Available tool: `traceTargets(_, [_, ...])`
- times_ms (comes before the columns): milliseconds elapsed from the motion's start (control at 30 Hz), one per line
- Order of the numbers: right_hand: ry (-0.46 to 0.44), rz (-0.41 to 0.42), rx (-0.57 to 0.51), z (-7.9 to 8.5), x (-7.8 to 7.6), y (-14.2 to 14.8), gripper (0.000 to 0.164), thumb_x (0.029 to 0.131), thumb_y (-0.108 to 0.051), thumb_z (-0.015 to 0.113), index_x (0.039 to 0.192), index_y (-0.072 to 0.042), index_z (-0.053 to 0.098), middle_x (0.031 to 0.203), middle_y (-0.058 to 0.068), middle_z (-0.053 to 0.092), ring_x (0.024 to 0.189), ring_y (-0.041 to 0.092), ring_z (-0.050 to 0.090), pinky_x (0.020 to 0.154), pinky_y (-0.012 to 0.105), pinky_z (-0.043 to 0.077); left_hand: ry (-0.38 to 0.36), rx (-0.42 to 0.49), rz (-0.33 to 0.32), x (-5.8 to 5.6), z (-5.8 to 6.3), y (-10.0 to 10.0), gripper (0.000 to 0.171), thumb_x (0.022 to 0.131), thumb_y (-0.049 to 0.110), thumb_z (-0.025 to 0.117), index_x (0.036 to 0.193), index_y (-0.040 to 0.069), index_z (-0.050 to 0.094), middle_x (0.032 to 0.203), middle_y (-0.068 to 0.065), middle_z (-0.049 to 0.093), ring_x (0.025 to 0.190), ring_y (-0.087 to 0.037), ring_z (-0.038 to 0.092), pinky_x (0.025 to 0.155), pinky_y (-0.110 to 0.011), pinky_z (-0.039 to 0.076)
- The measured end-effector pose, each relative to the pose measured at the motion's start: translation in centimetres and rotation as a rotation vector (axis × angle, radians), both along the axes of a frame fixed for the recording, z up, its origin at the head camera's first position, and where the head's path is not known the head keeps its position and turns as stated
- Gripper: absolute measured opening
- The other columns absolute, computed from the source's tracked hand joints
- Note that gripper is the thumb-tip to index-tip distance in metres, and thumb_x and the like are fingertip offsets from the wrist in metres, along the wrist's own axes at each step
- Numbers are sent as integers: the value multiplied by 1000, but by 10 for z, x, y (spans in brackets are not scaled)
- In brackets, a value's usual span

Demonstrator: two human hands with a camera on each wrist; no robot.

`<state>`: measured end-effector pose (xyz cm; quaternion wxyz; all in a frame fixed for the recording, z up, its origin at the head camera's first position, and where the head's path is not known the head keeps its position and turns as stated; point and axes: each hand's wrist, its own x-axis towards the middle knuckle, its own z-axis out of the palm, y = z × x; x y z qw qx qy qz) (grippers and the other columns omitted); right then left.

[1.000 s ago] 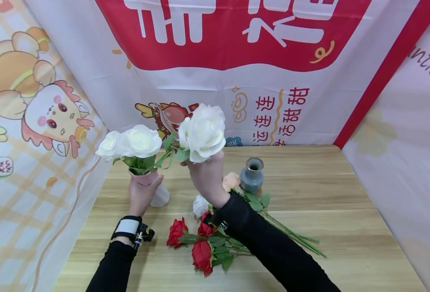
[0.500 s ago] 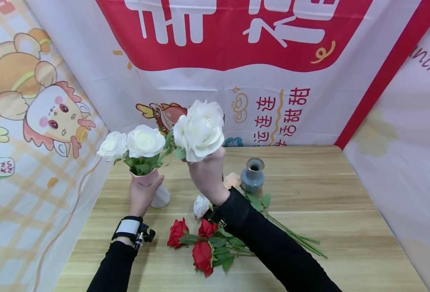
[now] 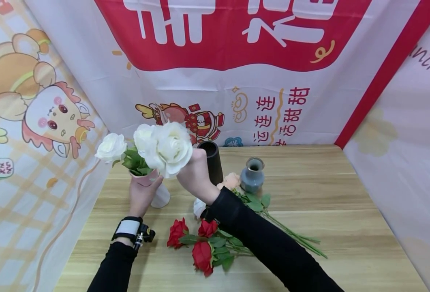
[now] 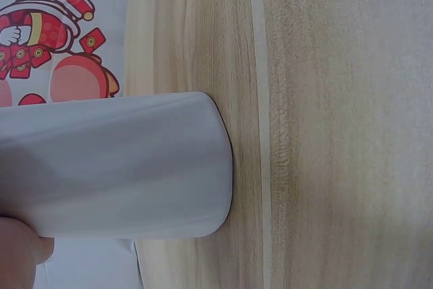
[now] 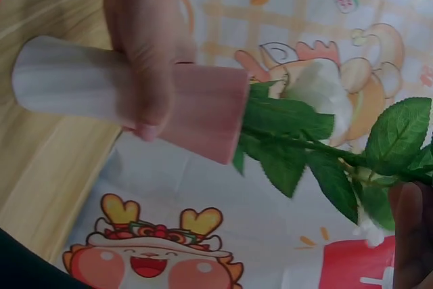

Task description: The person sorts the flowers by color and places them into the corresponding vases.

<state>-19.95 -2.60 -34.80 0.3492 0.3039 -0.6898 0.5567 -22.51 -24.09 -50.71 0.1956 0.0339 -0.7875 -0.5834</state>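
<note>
My left hand [image 3: 142, 196] grips a vase [image 3: 160, 198], pink at the mouth and white below, which stands on the table. White roses [image 3: 110, 148] with green leaves rise from its mouth. Just right of them my right hand [image 3: 196, 172] pinches another white rose [image 3: 172, 150] close under its bloom, which partly hides the fingers. In the right wrist view, a leafy stem [image 5: 338, 155] runs from the pink mouth [image 5: 210, 113] towards the right hand [image 5: 411, 235]. The left wrist view shows the vase's white base [image 4: 149, 167] and a fingertip [image 4: 24, 252].
A black vase [image 3: 215, 166] stands behind the right hand, with a blue-grey vase [image 3: 252, 176] to its right. Red roses [image 3: 202, 255], a peach rose [image 3: 231, 181] and a white one [image 3: 199, 207] lie under the right forearm. Printed cloth [image 3: 200, 81] hangs behind the wooden table [image 3: 346, 227].
My right hand has moved left and slightly down with the white rose, so its bloom now overlaps those in the vase. The black vase has come into sight. My left hand has stayed put.
</note>
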Motion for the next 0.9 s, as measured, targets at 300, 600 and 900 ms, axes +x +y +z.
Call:
traceTargets(300, [-75, -8, 84, -13, -8, -13, 11, 86, -14, 69, 91, -5, 73, 61, -3, 60, 52, 4, 43, 53, 16, 36, -57, -19, 31, 1, 1, -1, 92, 70, 40, 83, 144, 24, 31, 136, 2, 46, 122, -13, 43, 99, -32, 33])
traceTargets(600, [-218, -56, 270, -24, -14, -22, 13, 86, -21, 71, 93, -11, 75, 75, -7, 67, 68, 0, 59, 58, 11, 40, -48, -147, 68, 0, 0, -4, 90, 70, 48, 80, 142, 21, 34, 129, 1, 52, 118, -14, 47, 96, -34, 36])
traceTargets(900, [-171, -67, 279, -29, -17, -32, 20, 87, -27, 70, 99, -12, 73, 74, -7, 63, 64, -2, 52, 58, 10, 38, -61, -228, 85, -2, 3, -1, 92, 69, 53, 78, 142, 19, 34, 124, -3, 56, 110, -17, 51, 91, -34, 39])
